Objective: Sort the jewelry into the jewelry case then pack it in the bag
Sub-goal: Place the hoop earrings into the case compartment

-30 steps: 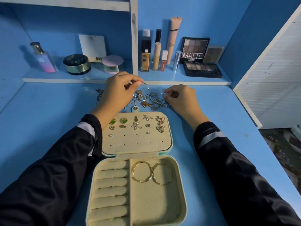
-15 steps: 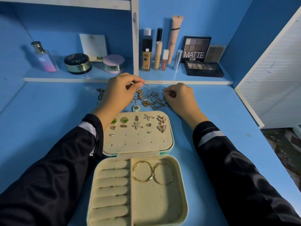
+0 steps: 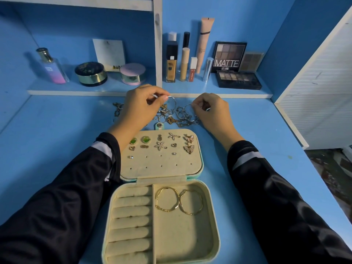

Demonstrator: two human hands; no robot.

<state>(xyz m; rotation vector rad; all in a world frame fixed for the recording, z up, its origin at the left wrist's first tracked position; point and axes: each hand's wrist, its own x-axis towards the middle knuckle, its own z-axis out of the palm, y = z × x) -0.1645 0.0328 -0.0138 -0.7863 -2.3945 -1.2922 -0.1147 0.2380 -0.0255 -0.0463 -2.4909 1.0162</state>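
Head view: left hand (image 3: 141,107), fingers curled, pinches 1 silver hoop (image 3: 172,100) raised above the jewelry pile (image 3: 171,119). Right hand (image 3: 213,113), also curled, pinches a second hoop (image 3: 186,109) at the pile's right edge. The pile lies on the desk (image 3: 57,130) just beyond the open jewelry case (image 3: 214,216), whose lid panel carries stud earrings (image 3: 161,145) and whose right compartment holds 2 gold hoops (image 3: 167,200).

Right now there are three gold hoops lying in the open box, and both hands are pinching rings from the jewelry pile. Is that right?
Not quite: the head view shows two gold hoops, not three, lying in the open box. The left hand and right hand do pinch rings from the jewelry pile.
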